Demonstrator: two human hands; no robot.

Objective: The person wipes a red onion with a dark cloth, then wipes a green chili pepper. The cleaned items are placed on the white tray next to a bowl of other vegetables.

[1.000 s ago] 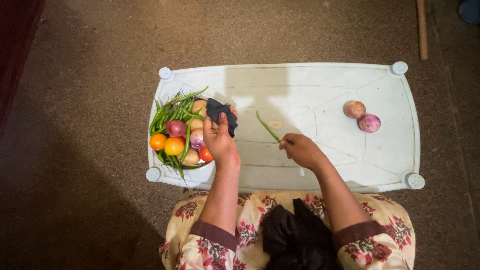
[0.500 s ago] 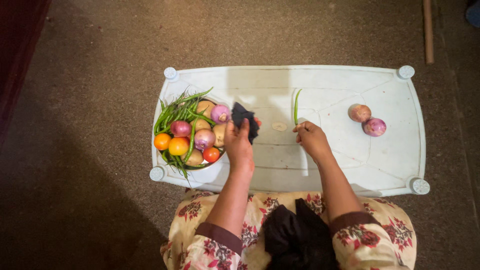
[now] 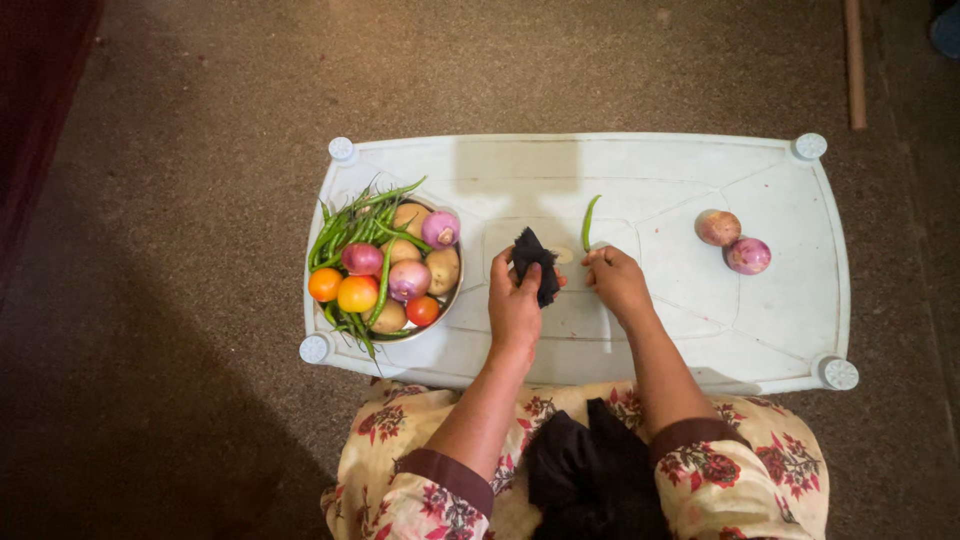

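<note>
My left hand (image 3: 514, 305) grips a small black cloth (image 3: 533, 262) over the middle of the white plastic table (image 3: 700, 330). Close beside it, my right hand (image 3: 618, 281) pinches the lower end of a long green chilli (image 3: 589, 222) that points up and away from me. To the left stands a metal bowl (image 3: 452, 290) heaped with green chillies, onions, potatoes, tomatoes and orange fruits. The cloth and the chilli are a short gap apart.
Two purple onions (image 3: 735, 243) lie on the right part of the table. Rough brown floor surrounds the table, with a wooden stick (image 3: 855, 65) at the top right. My lap in a floral dress is at the table's near edge.
My left hand has carried the black cloth from above the bowl rightward to the table's middle. My right hand turned the chilli from a slant to nearly upright and stayed close to the centre.
</note>
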